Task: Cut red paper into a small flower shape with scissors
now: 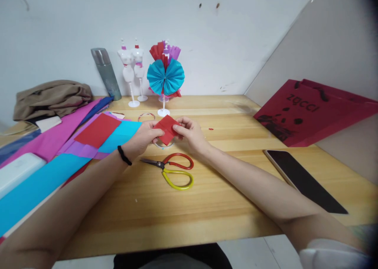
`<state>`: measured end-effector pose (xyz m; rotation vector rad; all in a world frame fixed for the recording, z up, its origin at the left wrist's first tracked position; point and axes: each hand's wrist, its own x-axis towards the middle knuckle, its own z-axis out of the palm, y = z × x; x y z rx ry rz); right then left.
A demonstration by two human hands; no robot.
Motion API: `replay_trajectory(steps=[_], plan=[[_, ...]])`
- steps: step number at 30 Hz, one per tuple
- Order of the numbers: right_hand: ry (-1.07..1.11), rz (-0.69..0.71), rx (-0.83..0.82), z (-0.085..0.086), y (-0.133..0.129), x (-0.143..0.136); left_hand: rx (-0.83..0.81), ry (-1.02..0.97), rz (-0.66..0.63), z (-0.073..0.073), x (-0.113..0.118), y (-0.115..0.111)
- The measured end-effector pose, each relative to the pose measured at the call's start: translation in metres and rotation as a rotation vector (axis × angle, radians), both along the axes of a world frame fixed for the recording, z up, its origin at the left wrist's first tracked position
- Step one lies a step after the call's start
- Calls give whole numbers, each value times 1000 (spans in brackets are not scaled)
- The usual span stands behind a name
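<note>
A small red paper square (167, 129), turned like a diamond, is held up between both hands above the wooden table (224, 198). My left hand (145, 135) pinches its left side with the thumb on top. On its right side, my right hand (189, 132) grips it between thumb and fingers. Just below the hands lie scissors (161, 164) with one red and one yellow handle, blades pointing left. Behind the hands stands a small white mannequin dressed in pleated paper, with a blue fan-shaped piece (165, 77) in front and red and purple pieces above.
Two white mannequins (128, 73) and a grey bottle (106, 74) stand at the back. Coloured paper sheets (63, 174), a white box (20, 172) and brown cloth (53, 98) cover the left. A phone (305, 178) and red bag (313, 111) are at right.
</note>
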<state>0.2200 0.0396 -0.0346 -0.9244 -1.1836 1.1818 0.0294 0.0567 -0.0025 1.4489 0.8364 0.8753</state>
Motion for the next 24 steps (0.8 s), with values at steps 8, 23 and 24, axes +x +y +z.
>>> replay_trajectory(steps=[8, 23, 24], plan=[[-12, -27, -13, 4, -1, -2, -70, -56, -37, 5, -2, -2], [-717, 153, 69, 36, -29, -2, -114, -278, 191, 13, -14, 7], [-924, 248, 87, 41, -37, -4, -123, -297, 192, 15, -16, 7]])
